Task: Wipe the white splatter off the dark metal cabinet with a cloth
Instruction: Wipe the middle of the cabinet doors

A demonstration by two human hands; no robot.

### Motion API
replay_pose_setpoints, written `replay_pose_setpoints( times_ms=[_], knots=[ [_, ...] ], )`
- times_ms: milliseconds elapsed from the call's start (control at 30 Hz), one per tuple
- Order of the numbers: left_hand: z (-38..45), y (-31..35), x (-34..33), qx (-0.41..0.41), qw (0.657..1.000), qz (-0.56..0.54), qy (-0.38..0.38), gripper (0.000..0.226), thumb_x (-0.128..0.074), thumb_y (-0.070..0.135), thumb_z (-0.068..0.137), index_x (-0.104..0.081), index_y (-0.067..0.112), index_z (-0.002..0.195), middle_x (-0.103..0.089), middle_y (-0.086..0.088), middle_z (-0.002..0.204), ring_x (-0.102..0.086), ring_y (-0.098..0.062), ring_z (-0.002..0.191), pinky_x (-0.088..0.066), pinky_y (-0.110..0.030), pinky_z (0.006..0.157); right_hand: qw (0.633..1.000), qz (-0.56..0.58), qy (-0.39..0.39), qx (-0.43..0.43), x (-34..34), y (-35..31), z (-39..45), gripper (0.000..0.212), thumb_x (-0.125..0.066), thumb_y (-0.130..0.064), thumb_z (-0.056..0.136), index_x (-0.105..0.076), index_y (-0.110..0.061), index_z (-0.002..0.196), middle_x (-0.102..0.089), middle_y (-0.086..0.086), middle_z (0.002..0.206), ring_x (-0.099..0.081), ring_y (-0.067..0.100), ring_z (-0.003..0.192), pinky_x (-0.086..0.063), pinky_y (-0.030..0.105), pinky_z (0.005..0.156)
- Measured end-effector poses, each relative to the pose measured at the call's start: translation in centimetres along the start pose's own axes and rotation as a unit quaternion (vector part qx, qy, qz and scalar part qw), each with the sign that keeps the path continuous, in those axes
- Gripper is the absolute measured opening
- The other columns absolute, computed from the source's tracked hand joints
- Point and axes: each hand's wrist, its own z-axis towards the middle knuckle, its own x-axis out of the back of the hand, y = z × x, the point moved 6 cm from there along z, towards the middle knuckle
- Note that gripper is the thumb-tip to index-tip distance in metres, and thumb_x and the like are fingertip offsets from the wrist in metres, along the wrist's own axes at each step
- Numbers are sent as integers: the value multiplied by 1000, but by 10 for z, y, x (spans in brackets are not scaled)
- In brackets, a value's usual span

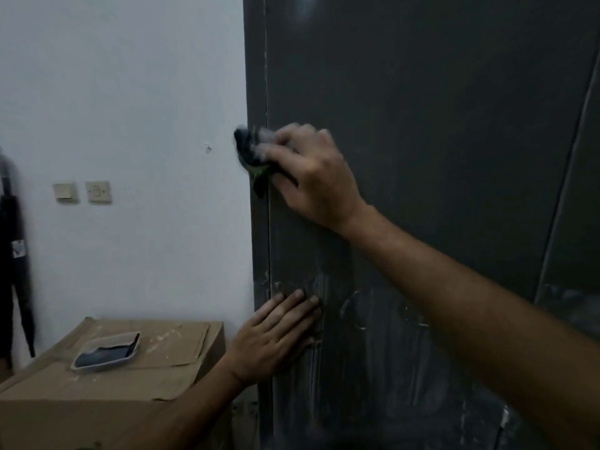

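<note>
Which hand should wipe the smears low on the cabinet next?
Probably the right hand: it already grips the cloth against the cabinet edge. The left hand lies flat on the white smears, holding nothing, and would have to lift away.

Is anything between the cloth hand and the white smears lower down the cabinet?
Only the left hand, pressed flat on the cabinet over part of the smears; the right hand holds the cloth above.
</note>
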Motion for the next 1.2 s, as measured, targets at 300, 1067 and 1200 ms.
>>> replay_pose_setpoints(
  times_ms=[300,1067,1200],
  knots=[
    [-8,1,-2,-32,999,-9,-13,53,-61,38,104,-54,14,150,-46,-8,160,-39,-25,153,-31,-42,125,985,-29,-111,128,11,0,-79,30,-69,-18,92,-73,-11,121,-67,15,117,-59,30,97,-44,43,79],
    [-6,1,4,-30,1000,7,-6,60,-73,42,93,-62,12,143,-55,-9,153,-48,-27,145,-39,-45,117,990,-118,-26,-76,59,37,-209,37,-75,-17,80,-65,-16,116,-67,15,106,-66,34,87,-41,43,74],
    [-6,2,3,-31,1000,2,-2,60,-72,41,94,-61,11,144,-54,-8,154,-46,-26,147,-40,-46,116,937,-100,111,-316,51,32,-201,34,-69,-16,80,-63,-11,112,-60,16,106,-61,35,96,-40,44,78]
  ],
)
